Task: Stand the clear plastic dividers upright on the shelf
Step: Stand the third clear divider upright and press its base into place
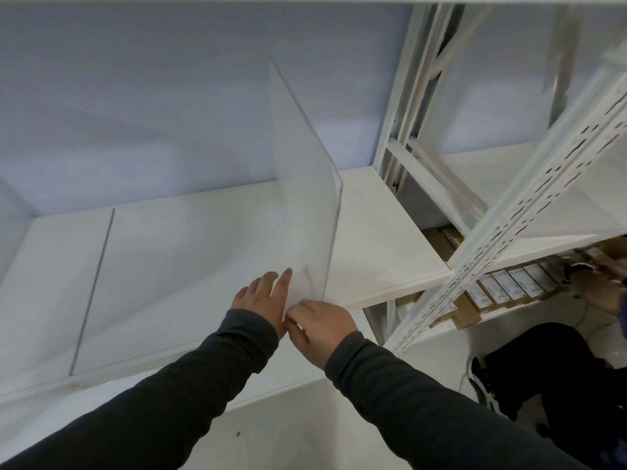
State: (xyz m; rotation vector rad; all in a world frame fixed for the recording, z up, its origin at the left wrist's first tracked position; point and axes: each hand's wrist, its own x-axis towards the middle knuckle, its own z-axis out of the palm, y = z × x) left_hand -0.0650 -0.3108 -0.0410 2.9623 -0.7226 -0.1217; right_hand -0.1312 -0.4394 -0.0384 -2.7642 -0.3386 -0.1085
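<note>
A clear plastic divider point(305, 184) stands upright on the white shelf point(190, 252), running from the front edge toward the back wall, its top front corner rounded. My left hand point(263, 296) lies flat against its left face near the front bottom corner, fingers straight. My right hand point(319, 329) pinches the divider's lower front corner at the shelf's front lip. A second clear divider point(93, 286) shows further left as a thin edge-on line across the shelf.
A white perforated upright post point(515, 232) slants down the right side. Beyond it, a lower shelf holds cardboard boxes point(502, 290) with labels. Another person's hand point(607, 283), dark trousers and a shoe point(485, 385) are at the lower right. Another shelf board spans overhead.
</note>
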